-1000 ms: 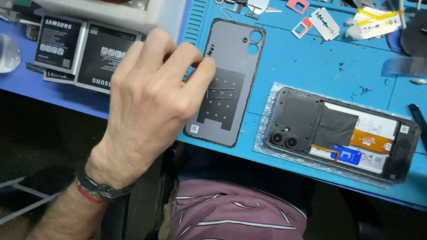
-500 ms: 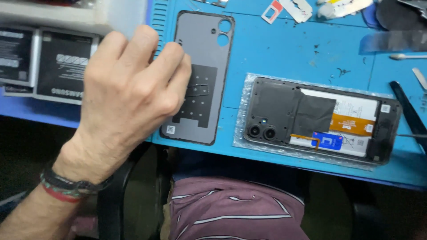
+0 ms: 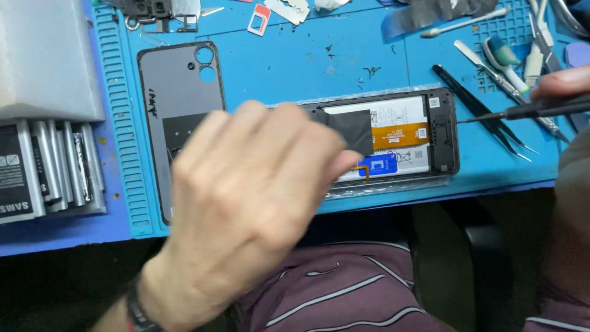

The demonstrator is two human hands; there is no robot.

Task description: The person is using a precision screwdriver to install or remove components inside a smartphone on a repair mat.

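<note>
The one camera sits on my head and looks steeply down over my lap at the blue mat (image 3: 295,67). It is close: my left hand (image 3: 246,209) fills the middle, my right hand (image 3: 562,83) only shows at the right edge.

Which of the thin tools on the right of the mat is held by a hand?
The black screwdriver, gripped by the right hand; the tweezers lie untouched.
</note>
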